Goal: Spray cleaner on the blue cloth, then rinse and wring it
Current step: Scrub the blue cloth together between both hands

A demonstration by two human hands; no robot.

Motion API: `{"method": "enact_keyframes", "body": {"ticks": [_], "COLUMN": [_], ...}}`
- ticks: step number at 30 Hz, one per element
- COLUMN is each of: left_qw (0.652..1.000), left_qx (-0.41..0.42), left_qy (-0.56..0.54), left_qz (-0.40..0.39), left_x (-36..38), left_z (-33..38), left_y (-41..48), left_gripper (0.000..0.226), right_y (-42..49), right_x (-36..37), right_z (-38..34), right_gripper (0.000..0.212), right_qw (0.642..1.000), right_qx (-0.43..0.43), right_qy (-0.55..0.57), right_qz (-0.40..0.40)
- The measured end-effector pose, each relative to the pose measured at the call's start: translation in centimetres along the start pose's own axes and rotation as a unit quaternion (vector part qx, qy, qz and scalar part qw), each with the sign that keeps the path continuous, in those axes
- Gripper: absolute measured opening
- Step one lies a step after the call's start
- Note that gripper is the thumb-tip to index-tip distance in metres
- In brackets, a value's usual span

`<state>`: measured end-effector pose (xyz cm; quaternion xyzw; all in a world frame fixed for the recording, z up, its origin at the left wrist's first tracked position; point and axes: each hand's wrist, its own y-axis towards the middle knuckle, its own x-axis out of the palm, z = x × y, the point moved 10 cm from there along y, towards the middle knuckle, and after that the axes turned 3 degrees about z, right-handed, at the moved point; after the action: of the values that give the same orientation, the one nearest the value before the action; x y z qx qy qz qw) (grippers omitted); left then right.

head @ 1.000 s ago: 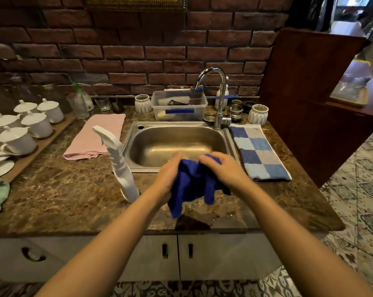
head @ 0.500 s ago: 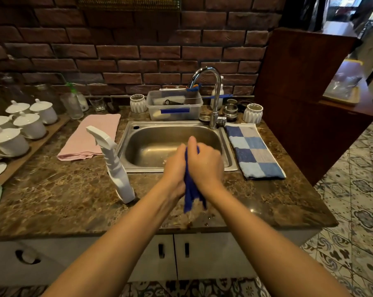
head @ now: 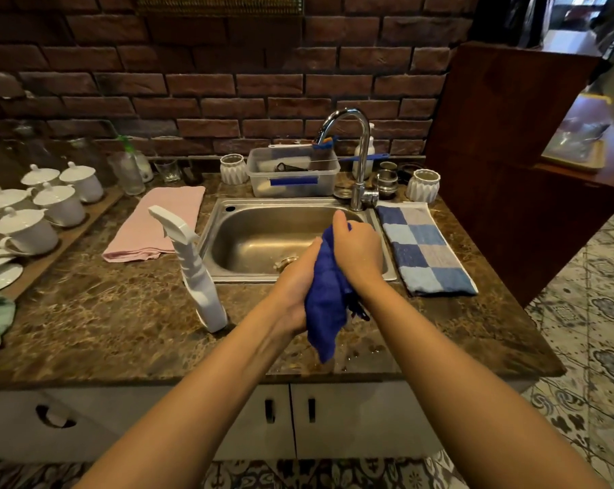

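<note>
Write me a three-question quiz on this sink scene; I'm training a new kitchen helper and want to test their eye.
1. True or false: the left hand and the right hand both grip the blue cloth.
2. Where does the white spray bottle stand? A) inside the sink B) on the counter, left of the sink C) on the floor
3. Fill in: the checked towel lies right of the sink; the plain towel left of it is ____.
Key: 1 true; 2 B; 3 pink.
</note>
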<state>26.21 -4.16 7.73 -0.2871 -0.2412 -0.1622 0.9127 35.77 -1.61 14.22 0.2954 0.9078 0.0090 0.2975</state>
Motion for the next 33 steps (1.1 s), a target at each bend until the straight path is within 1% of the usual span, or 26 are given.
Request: {"method": "enact_keyframes", "body": {"ticks": [3, 5, 7, 9, 10, 12, 14, 16, 18, 20, 22, 23, 25, 26, 27, 28, 30, 31, 33], "left_qw": [0.998, 0.995, 0.994, 0.996, 0.993, 0.977, 0.963, 0.958, 0.964, 0.971, 0.969, 0.963, 0.952, 0.949, 0.947, 0.945, 0.945, 0.944, 0.947], "left_qx": [-0.026, -0.036, -0.035, -0.033, -0.015, 0.059, 0.109, 0.132, 0.135, 0.137, 0.149, 0.164, 0.198, 0.207, 0.211, 0.216, 0.224, 0.232, 0.229], "left_qy": [-0.025, -0.044, -0.027, 0.056, 0.112, 0.199, 0.237, 0.242, 0.215, 0.168, 0.122, 0.116, 0.122, 0.119, 0.121, 0.123, 0.122, 0.124, 0.12], "left_qz": [-0.059, -0.087, -0.101, -0.061, -0.027, 0.039, 0.064, 0.073, 0.077, 0.103, 0.156, 0.181, 0.2, 0.205, 0.21, 0.213, 0.205, 0.202, 0.192], "left_x": [0.4, 0.1, -0.6, -2.3, -3.3, -4.8, -5.3, -5.2, -4.8, -4.3, -4.0, -3.7, -2.3, -1.4, -0.8, -0.2, 0.7, 0.8, 0.3], "left_z": [0.7, 1.2, 1.6, 1.9, 2.5, 4.6, 6.1, 6.7, 6.4, 5.8, 5.3, 5.2, 5.0, 4.7, 4.4, 4.1, 4.1, 4.5, 5.7], "left_y": [-0.6, -0.8, -0.9, -0.5, -0.1, 0.8, 1.3, 1.6, 2.0, 2.6, 3.0, 3.3, 3.6, 3.5, 3.5, 3.6, 3.4, 3.5, 4.2], "left_gripper": [0.049, 0.054, 0.042, 0.026, 0.023, 0.025, 0.022, 0.016, 0.016, 0.02, 0.02, 0.022, 0.032, 0.036, 0.038, 0.037, 0.032, 0.03, 0.029], "right_y": [0.4, 0.7, 1.4, 1.8, 1.7, 1.1, 0.2, 0.5, 2.0, 2.9, 2.2, 1.2, -0.9, -1.2, -0.7, 0.4, 2.8, 3.5, 3.3], "right_x": [0.0, -0.6, -1.1, -1.5, -1.6, -1.6, -1.8, -2.0, -2.4, -2.8, -2.1, -1.3, 0.3, 0.4, 0.0, -0.6, -1.1, -0.9, -0.1], "right_z": [1.2, 1.8, 2.6, 3.0, 3.1, 3.0, 3.5, 4.7, 5.7, 5.8, 4.9, 4.1, 1.5, 0.3, -0.2, -0.3, 0.3, 0.4, -0.2], "right_gripper": [0.056, 0.059, 0.065, 0.069, 0.064, 0.044, 0.029, 0.025, 0.018, 0.016, 0.027, 0.035, 0.051, 0.056, 0.059, 0.059, 0.058, 0.058, 0.056], "right_qw": [0.997, 0.991, 0.983, 0.974, 0.967, 0.937, 0.9, 0.887, 0.91, 0.944, 0.966, 0.973, 0.98, 0.985, 0.991, 0.996, 1.0, 1.0, 0.998], "right_qx": [0.033, 0.077, 0.099, 0.093, 0.079, 0.039, 0.02, 0.025, 0.036, 0.034, 0.009, -0.011, -0.075, -0.098, -0.099, -0.079, -0.029, -0.023, -0.052], "right_qy": [0.044, 0.072, 0.075, 0.076, 0.074, 0.05, 0.001, -0.031, -0.031, -0.03, -0.05, -0.055, -0.061, -0.06, -0.052, -0.036, 0.002, 0.012, 0.013], "right_qz": [-0.048, -0.085, -0.133, -0.192, -0.232, -0.342, -0.435, -0.46, -0.412, -0.326, -0.252, -0.224, -0.171, -0.129, -0.078, -0.038, -0.013, -0.017, -0.031]}}
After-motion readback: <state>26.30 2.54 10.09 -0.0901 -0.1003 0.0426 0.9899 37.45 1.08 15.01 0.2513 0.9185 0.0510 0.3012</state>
